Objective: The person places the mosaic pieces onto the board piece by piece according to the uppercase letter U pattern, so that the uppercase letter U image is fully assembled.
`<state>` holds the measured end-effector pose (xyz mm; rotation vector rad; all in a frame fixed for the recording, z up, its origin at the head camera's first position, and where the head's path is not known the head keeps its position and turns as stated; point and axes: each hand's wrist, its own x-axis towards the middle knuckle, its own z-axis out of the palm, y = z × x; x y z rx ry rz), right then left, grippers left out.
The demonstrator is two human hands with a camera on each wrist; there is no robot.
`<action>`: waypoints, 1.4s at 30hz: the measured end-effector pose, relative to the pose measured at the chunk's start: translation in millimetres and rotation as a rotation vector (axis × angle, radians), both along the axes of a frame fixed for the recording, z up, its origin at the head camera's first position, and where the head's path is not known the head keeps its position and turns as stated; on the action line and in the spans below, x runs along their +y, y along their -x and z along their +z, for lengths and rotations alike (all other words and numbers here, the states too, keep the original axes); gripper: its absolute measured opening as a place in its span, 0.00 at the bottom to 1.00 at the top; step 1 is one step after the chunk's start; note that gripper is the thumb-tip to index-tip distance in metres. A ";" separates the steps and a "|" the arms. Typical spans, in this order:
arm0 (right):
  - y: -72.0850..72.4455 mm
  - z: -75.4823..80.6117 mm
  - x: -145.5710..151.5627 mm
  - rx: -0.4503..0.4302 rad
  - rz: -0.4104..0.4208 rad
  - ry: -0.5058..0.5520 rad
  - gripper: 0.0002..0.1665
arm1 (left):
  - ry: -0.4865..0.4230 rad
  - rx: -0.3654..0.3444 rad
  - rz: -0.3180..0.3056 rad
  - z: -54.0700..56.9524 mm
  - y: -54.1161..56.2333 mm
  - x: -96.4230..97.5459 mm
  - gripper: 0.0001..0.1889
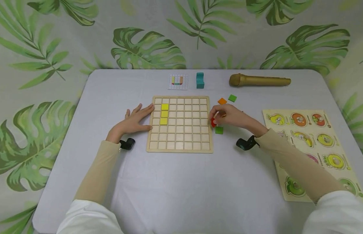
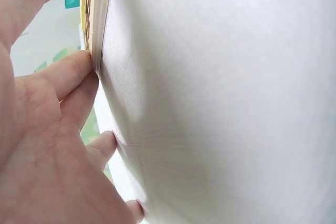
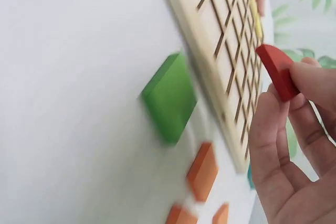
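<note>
A square wooden grid board (image 1: 180,137) lies on the table, with three yellow tiles (image 1: 164,114) in a column near its left side. My left hand (image 1: 131,123) is spread flat beside the board; its thumb and fingertips touch the left edge, and the left wrist view shows them against the wooden rim (image 2: 102,19). Just past the right edge, my right hand (image 1: 232,116) pinches a red tile (image 3: 278,72) with a rounded side between thumb and fingers. Below that hand lies a green tile (image 1: 219,130). An orange tile (image 1: 222,101) and another green tile (image 1: 232,97) lie beyond it.
Behind the board are a pattern card (image 1: 178,81), a teal notched block (image 1: 200,80) and a gold microphone (image 1: 260,80). A fruit puzzle board (image 1: 270,130) lies at the right, partly under my right forearm. More orange tiles (image 3: 202,171) show in the right wrist view.
</note>
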<state>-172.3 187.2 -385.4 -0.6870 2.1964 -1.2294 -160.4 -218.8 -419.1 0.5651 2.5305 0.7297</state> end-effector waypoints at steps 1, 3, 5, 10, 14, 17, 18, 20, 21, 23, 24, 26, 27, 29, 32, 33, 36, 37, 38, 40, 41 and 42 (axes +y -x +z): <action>1.7 0.2 -6.3 -0.005 0.006 0.012 0.09 | 0.000 0.001 -0.001 -0.4 0.2 -0.2 0.46; 5.0 -0.2 -19.1 -0.018 0.012 0.034 0.10 | 0.000 0.004 -0.003 -1.0 0.5 -0.3 0.46; 8.0 -0.6 -32.6 -0.027 0.012 0.053 0.10 | -0.003 0.006 -0.004 -1.5 0.7 -0.2 0.46; 13.6 -4.8 -66.8 -0.023 -0.001 0.079 0.09 | -0.006 0.007 -0.002 -1.1 0.5 0.7 0.46; 14.9 -7.9 -93.5 -0.018 -0.017 0.063 0.08 | -0.003 0.008 0.002 -0.1 -0.1 1.6 0.45; 12.3 -8.2 -112.6 -0.003 -0.013 0.043 0.09 | 0.004 0.007 0.005 0.6 -0.5 2.2 0.45; 11.3 -9.1 -118.9 0.010 -0.009 0.035 0.09 | 0.006 0.007 0.007 0.8 -0.5 2.3 0.45; 9.2 -11.1 -130.9 0.038 0.003 0.025 0.08 | 0.009 0.006 0.011 1.1 -0.5 2.5 0.45; 7.9 -12.3 -136.7 0.050 0.009 0.023 0.08 | 0.010 0.006 0.013 1.1 -0.4 2.5 0.45; 5.9 -15.7 -147.5 0.067 0.012 0.015 0.07 | 0.011 0.008 0.013 1.0 -0.3 2.4 0.45; 4.4 -16.6 -152.3 0.072 0.012 0.012 0.07 | 0.011 0.009 0.012 0.9 -0.1 2.2 0.45; 1.7 -18.8 -160.4 0.092 0.018 -0.002 0.06 | 0.009 0.011 0.008 0.5 0.1 1.8 0.45; 0.5 -19.6 -163.7 0.109 0.023 -0.013 0.06 | 0.009 0.013 0.006 0.3 0.1 1.5 0.45; -1.6 -20.8 -168.8 0.165 0.034 -0.047 0.06 | 0.007 0.015 0.003 0.0 0.2 1.3 0.45; -3.8 -20.9 -173.0 0.250 0.055 -0.096 0.05 | 0.005 0.015 0.004 0.0 0.2 1.3 0.45; -4.6 -20.2 -173.5 0.267 0.061 -0.107 0.05 | 0.005 0.015 0.004 0.2 0.1 1.5 0.45; -6.1 -19.8 -173.2 0.293 0.087 -0.122 0.05 | 0.007 0.015 0.004 0.9 -0.1 1.8 0.45; -6.4 -20.1 -172.7 0.298 0.097 -0.125 0.05 | 0.007 0.014 0.005 1.1 -0.2 1.9 0.45; -6.6 -20.7 -172.3 0.305 0.107 -0.129 0.06 | 0.009 0.014 0.005 1.2 -0.2 1.8 0.45; -7.2 -21.9 -171.9 0.316 0.122 -0.133 0.06 | 0.009 0.014 0.004 1.4 -0.3 1.6 0.45; -7.4 -22.3 -171.9 0.325 0.127 -0.135 0.07 | 0.008 0.015 0.004 1.4 -0.3 1.5 0.45; -7.7 -22.6 -172.0 0.332 0.130 -0.138 0.07 | 0.008 0.015 0.004 1.4 -0.3 1.4 0.45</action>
